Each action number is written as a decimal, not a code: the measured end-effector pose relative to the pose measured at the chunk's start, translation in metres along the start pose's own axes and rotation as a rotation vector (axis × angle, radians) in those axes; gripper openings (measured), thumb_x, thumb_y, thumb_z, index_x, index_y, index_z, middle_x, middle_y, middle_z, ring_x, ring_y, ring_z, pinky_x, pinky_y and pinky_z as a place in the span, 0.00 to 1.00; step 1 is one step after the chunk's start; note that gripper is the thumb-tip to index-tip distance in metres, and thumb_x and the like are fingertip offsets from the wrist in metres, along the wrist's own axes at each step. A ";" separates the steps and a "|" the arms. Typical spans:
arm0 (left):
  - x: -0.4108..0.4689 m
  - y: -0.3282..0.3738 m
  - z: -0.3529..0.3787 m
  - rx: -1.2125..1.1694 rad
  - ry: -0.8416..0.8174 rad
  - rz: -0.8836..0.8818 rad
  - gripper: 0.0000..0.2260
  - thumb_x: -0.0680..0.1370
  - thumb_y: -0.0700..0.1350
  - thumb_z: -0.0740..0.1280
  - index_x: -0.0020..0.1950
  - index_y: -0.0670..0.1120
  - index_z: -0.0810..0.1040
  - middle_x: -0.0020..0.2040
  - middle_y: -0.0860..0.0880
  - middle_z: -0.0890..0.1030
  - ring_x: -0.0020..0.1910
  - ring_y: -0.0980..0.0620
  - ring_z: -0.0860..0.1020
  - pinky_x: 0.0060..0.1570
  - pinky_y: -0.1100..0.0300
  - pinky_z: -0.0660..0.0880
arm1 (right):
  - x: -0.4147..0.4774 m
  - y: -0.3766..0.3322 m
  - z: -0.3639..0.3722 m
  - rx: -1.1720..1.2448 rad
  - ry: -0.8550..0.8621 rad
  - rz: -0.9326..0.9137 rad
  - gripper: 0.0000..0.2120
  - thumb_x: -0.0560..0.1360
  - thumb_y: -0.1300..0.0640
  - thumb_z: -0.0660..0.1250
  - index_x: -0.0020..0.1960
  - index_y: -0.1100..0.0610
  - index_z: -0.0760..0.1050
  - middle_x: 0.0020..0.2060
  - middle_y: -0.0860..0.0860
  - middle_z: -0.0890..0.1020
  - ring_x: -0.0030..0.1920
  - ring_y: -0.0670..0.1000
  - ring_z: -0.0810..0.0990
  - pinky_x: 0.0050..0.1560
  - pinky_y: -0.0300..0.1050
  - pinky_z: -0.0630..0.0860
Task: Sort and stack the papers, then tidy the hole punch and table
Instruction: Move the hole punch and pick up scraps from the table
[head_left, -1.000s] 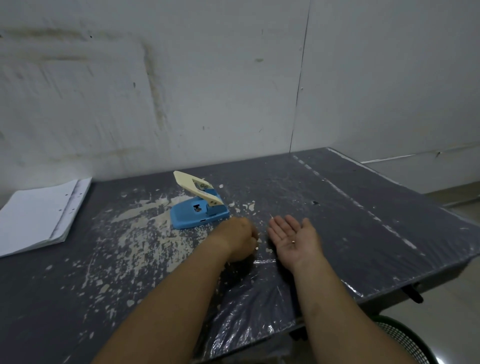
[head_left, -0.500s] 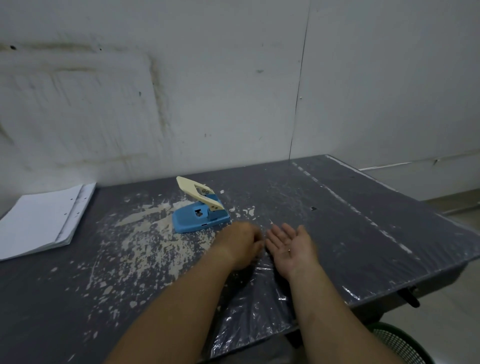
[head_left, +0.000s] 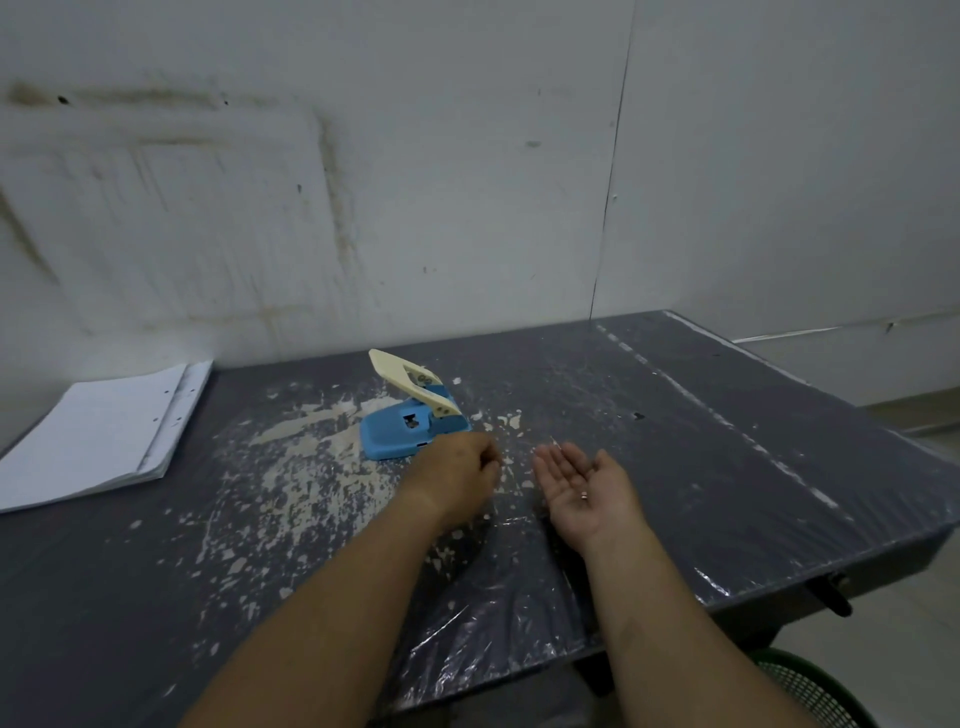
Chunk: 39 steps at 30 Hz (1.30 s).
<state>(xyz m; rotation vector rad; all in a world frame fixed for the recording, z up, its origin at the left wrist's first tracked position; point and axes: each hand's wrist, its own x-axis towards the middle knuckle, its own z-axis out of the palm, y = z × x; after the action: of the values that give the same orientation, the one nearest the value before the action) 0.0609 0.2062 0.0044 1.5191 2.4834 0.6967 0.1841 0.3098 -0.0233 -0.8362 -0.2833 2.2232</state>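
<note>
Head view: left hand (head_left: 457, 475) curled, fingertips hidden; right hand (head_left: 584, 491) spread, cradling indistinct paper bits (head_left: 584, 495)

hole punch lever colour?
Cream, raised above the light-blue base of the hole punch; seen in the head view, the only one.

Wall (head_left: 467, 182): off-white, stained with dark streaks and smudges; a thin vertical seam runs down to the table's far edge.
Green mesh basket (head_left: 810, 691): on the floor under the table's near right corner, only partly in frame.
Black lever (head_left: 831, 597): sticks out below the table's right edge, near the front.
Floor (head_left: 924, 597): pale, visible right of the table.
</note>
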 end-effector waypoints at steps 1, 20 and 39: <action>-0.002 -0.009 -0.005 0.077 -0.068 -0.010 0.08 0.79 0.47 0.64 0.54 0.51 0.81 0.53 0.51 0.82 0.50 0.51 0.79 0.53 0.51 0.78 | 0.000 0.000 0.001 -0.007 -0.002 0.004 0.23 0.85 0.49 0.50 0.53 0.68 0.73 0.51 0.65 0.78 0.48 0.61 0.80 0.55 0.55 0.76; -0.014 -0.003 0.001 0.671 -0.160 0.251 0.10 0.80 0.52 0.63 0.58 0.53 0.80 0.54 0.47 0.82 0.51 0.45 0.80 0.48 0.52 0.78 | -0.010 0.019 0.000 -0.145 0.002 -0.028 0.22 0.85 0.50 0.51 0.66 0.66 0.70 0.51 0.62 0.78 0.60 0.63 0.77 0.57 0.55 0.74; -0.004 0.016 0.022 -0.218 0.223 0.060 0.07 0.79 0.49 0.66 0.49 0.50 0.83 0.44 0.52 0.83 0.42 0.54 0.79 0.44 0.58 0.76 | -0.009 0.013 -0.006 -0.116 -0.010 0.039 0.20 0.84 0.51 0.52 0.51 0.66 0.74 0.46 0.64 0.81 0.44 0.61 0.82 0.44 0.53 0.81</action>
<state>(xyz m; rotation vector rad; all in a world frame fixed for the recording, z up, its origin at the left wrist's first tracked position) 0.0835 0.2161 -0.0081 1.5126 2.4212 1.1644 0.1851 0.2943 -0.0288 -0.8997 -0.4072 2.2645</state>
